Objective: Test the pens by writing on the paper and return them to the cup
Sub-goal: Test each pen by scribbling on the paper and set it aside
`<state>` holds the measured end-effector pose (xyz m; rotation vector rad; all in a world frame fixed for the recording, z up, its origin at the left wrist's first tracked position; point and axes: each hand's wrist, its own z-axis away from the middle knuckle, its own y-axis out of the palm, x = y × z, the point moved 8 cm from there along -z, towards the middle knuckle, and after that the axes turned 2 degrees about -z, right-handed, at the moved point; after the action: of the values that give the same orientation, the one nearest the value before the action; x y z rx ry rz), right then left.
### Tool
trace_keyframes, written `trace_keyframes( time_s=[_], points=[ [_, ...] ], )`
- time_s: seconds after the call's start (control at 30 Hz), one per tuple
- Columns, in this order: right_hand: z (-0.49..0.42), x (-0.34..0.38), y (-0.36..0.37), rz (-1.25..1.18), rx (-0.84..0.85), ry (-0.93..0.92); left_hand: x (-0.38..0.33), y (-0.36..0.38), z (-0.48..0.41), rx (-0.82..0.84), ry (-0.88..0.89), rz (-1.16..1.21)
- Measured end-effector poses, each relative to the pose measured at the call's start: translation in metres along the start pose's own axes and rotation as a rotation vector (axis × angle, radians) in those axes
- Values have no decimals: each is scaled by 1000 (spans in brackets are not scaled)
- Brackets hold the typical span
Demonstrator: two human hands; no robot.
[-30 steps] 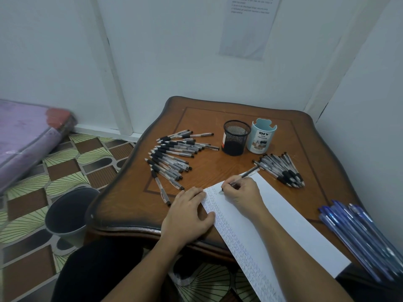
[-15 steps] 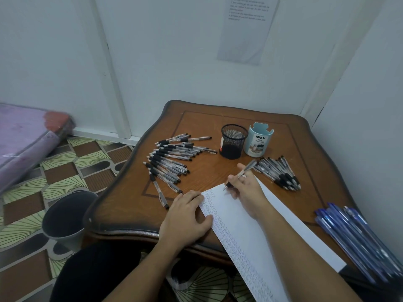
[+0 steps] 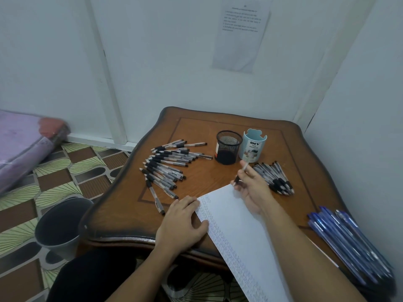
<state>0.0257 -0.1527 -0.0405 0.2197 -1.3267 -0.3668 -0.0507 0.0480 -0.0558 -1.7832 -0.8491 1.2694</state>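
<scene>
My right hand (image 3: 253,188) pinches a clear pen (image 3: 242,172) with a black grip, lifted off the far corner of the white paper (image 3: 235,227), the pen's back end pointing toward the cups. My left hand (image 3: 182,219) lies flat on the paper's left edge, where rows of small pen marks run down. A black mesh cup (image 3: 227,147) and a light blue cup (image 3: 253,147) stand side by side at the back of the wooden table (image 3: 122,216). Several pens (image 3: 168,164) lie fanned out to the left. Another pile of pens (image 3: 274,177) lies right of my right hand.
A bundle of blue pens (image 3: 349,240) lies at the table's right front. A grey bin (image 3: 61,223) stands on the patterned floor left of the table. White walls close in behind and to the right. A purple mattress (image 3: 19,144) lies at far left.
My right hand has lifted the pen off the paper and moved it up and away toward the cups. My left hand has stayed on the paper.
</scene>
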Motion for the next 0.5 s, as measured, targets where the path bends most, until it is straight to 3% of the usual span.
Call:
trace_keyframes(
  time_s=[0.23, 0.4, 0.5],
  points=[
    [4, 87, -56, 1220, -339, -297, 1, 1, -1, -14, 0, 17],
    [-12, 85, -80, 1659, -399, -205, 0, 0, 0, -5, 5, -3],
    [-12, 85, -77, 1794, -448, -240, 0, -1, -1, 1, 2, -6]
  ],
)
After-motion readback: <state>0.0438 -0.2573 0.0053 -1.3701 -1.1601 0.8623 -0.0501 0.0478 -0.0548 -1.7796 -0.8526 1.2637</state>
